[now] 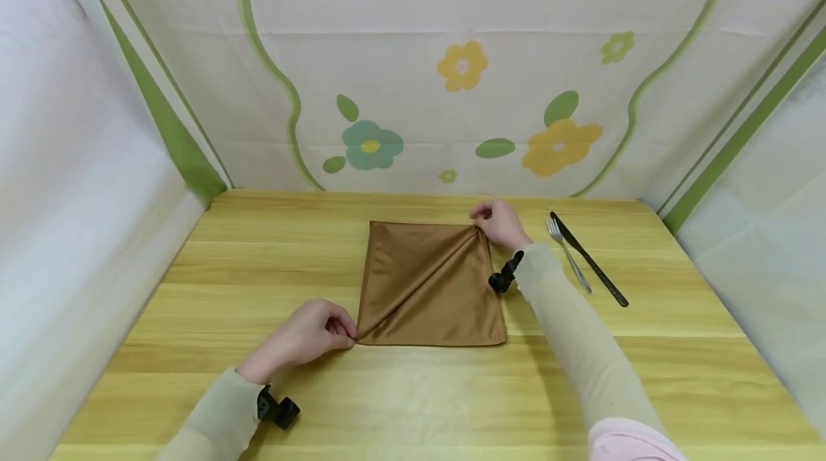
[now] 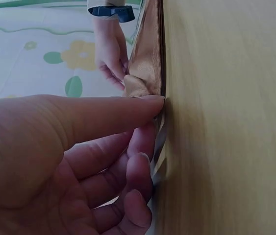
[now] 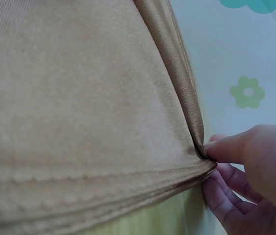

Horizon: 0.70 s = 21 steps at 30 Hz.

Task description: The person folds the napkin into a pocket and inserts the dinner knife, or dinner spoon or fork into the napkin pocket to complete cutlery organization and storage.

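Note:
A brown satin cloth napkin (image 1: 445,289), folded into a layered square, lies on the wooden table. A raised crease runs diagonally across it between two opposite corners. At its near left corner my left hand (image 1: 310,332) pinches the fabric between thumb and fingers. My right hand (image 1: 502,223) pinches the far right corner. In the left wrist view, the thumb (image 2: 113,115) presses on the napkin's corner, and the other fingers curl below. The right wrist view shows stacked hems of the napkin (image 3: 93,112) meeting at the pinched corner, with the right hand (image 3: 260,181) there.
Right of the napkin, a silver fork (image 1: 569,257) lies beside a black knife (image 1: 590,260) on the wooden table (image 1: 258,260). A white fabric backdrop with printed flowers (image 1: 413,88) rises behind the table, and white panels stand at both sides.

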Available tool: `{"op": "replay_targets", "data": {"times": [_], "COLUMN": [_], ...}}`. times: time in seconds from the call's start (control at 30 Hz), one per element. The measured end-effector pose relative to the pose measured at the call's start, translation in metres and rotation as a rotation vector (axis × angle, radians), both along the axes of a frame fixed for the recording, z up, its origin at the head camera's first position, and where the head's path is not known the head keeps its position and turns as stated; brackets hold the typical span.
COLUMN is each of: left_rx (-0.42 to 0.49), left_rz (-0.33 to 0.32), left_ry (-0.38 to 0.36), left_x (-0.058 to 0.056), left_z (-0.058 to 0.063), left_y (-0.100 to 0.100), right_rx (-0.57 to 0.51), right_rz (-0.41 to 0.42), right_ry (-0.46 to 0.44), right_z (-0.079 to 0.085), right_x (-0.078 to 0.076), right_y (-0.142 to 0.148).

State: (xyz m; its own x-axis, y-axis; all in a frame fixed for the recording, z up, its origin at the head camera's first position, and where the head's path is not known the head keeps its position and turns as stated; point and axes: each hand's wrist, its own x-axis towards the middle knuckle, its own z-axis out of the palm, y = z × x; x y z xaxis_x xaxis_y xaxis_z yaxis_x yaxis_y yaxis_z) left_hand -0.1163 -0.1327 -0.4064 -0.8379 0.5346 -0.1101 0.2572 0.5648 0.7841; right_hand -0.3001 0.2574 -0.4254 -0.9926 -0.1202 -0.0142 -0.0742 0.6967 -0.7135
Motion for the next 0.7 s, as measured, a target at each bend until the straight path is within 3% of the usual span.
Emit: {"op": "replay_targets", "data": {"times": [0.2, 0.3, 0.43, 0.57, 0.7], "left_rx": [-0.034, -0.052, -0.028, 0.038, 0.044], "left_rz": [-0.037, -0.027, 0.043, 0.142, 0.234], "left_ry": [-0.006, 0.009, 0.032, 0.042, 0.092], "left_x": [0.002, -0.004, -0.023, -0.049, -0.077], "left_z": [0.003, 0.006, 0.015, 0.027, 0.035], "left_y": [0.001, -0.001, -0.007, -0.008, -0.006], "right_rx": [-0.028, -0.047, -0.098, -0.101, -0.095], "right_rz": [-0.002, -0.002, 0.003, 0.030, 0.087], "right_ry": [0.001, -0.020, -0.012, 0.063, 0.140], "right_z": [-0.002, 0.001, 0.015, 0.037, 0.053], "right_x": [0.004, 0.007, 0.012, 0.021, 0.037], "right_y": [0.000, 0.004, 0.008, 0.004, -0.009]}}
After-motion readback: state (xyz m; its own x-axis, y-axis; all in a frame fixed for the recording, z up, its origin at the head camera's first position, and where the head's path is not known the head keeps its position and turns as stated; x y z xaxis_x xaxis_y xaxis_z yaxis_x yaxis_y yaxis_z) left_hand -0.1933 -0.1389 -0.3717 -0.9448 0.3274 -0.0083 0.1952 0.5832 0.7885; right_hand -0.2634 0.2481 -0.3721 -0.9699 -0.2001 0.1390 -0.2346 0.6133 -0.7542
